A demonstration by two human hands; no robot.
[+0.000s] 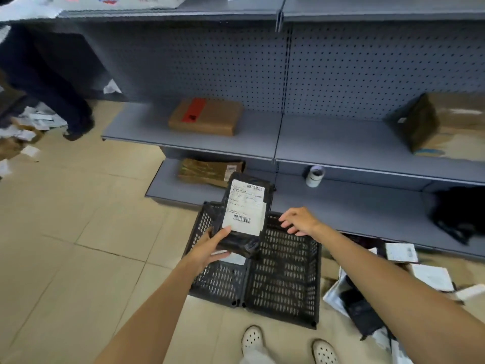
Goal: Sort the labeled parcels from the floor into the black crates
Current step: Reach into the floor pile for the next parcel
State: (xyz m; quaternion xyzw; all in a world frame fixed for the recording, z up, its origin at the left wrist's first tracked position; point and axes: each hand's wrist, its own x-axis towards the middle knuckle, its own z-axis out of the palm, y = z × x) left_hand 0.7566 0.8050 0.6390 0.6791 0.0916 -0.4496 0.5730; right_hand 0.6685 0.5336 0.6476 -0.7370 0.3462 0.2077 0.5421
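Nearest the viewer, two white perforated clogs (252,337) stand on the tiled floor (65,219). Ahead lie two black crates (283,279) side by side, with loose parcels (401,252) on the floor to their right. The left hand (210,246) grips the lower end of a black poly-bag parcel (244,214), white barcode label facing up, above the crates. The right hand (300,220) hovers just beside it, fingers relaxed and holding nothing. Beyond, grey shelving (341,143) carries a brown box with a red label (206,116) and a tape roll (315,176).

head-worn view, facing down and forward, close
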